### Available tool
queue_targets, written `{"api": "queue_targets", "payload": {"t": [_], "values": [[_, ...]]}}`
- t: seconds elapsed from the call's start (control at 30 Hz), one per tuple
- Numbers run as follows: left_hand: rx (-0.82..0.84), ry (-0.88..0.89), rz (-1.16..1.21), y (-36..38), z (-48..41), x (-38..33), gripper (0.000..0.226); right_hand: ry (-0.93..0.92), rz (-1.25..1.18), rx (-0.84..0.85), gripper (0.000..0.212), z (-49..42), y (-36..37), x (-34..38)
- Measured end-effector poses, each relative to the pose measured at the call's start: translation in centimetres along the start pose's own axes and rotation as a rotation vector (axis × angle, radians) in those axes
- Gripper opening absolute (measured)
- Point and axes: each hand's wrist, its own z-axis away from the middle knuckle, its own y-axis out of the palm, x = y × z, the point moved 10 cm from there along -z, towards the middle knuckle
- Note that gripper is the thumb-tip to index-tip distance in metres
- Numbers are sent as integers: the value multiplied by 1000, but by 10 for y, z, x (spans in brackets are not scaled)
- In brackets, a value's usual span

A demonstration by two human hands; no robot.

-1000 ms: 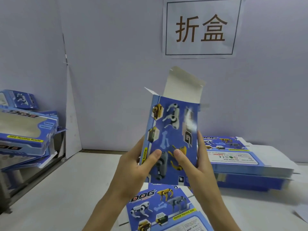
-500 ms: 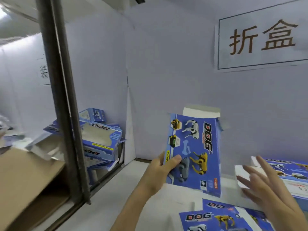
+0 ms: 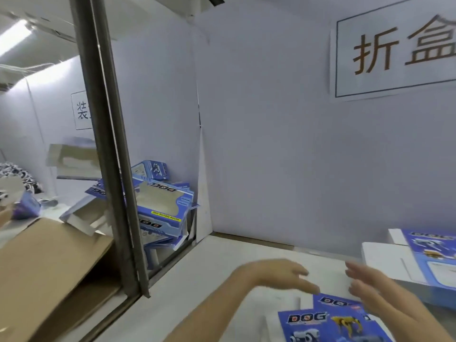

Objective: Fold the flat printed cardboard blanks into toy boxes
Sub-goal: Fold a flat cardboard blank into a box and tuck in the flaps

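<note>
Both my hands hover empty over the white table. My left hand (image 3: pixel 278 272) reaches forward with fingers straight, above a flat blue "DOG" cardboard blank (image 3: pixel 323 322) lying at the bottom. My right hand (image 3: pixel 375 290) is spread open beside it, over the same blank. A pile of folded blue toy boxes (image 3: pixel 160 206) lies to the left behind the metal post. A blurred folded box (image 3: pixel 74 161) is in the air further left. A stack of flat blanks (image 3: pixel 424 257) sits at the right.
A dark metal post (image 3: pixel 111 149) splits the view at the left. A brown cardboard carton (image 3: pixel 44 262) stands at the lower left. White partition walls close the back, with a paper sign (image 3: pixel 399 50). Another person's patterned sleeve (image 3: pixel 17 178) shows at the far left.
The folded box has left my left hand and now flies blurred to the left past the post. My left hand has dropped towards the table. My view has swung left.
</note>
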Motion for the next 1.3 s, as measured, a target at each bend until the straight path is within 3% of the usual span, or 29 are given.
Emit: {"api": "queue_targets", "payload": {"t": [0.07, 0.13, 0.27, 0.33, 0.47, 0.63, 0.7, 0.8, 0.87, 0.97, 1.0, 1.1, 1.17, 1.3], "values": [[222, -50, -218, 65, -5, 10, 58, 32, 130, 72, 39, 2, 10, -3], [281, -106, -330, 97, -17, 21, 71, 59, 271, 120, 25, 3, 12, -10], [178, -149, -426, 95, -27, 23, 95, 271, 607, 292, 24, 10, 13, -50], [127, -107, -455, 94, -29, 16, 93, 302, 697, 321, 27, 14, 9, -55], [73, -39, -342, 100, -33, 11, 76, 254, 658, 150, 38, 11, -19, -44], [-18, -41, -423, 96, -33, 8, 98, 275, 685, 106, 39, 14, -29, -50], [-48, -9, -469, 87, -30, -3, 91, 288, 705, 87, 42, 15, -31, -50], [-104, 155, -148, 45, -16, -27, 37, 186, 688, -9, 45, 12, -43, -37], [-171, 265, 134, 2, 5, -41, 21, 49, 621, -191, 52, 12, -62, -12], [-413, 412, 502, -64, 44, -51, 27, -123, 503, -652, 65, 34, -104, 32], [-459, 473, 645, -75, 54, -54, 28, -142, 428, -724, 64, 41, -111, 39], [-558, 590, 798, -71, 71, -68, 25, -192, 80, -653, 58, 44, -106, 48], [-626, 631, 815, -55, 74, -76, 26, -273, -30, -738, 41, 54, -107, 59], [-662, 696, 891, -26, 70, -88, 43, -285, -61, -842, 57, 62, -114, 60]]}}
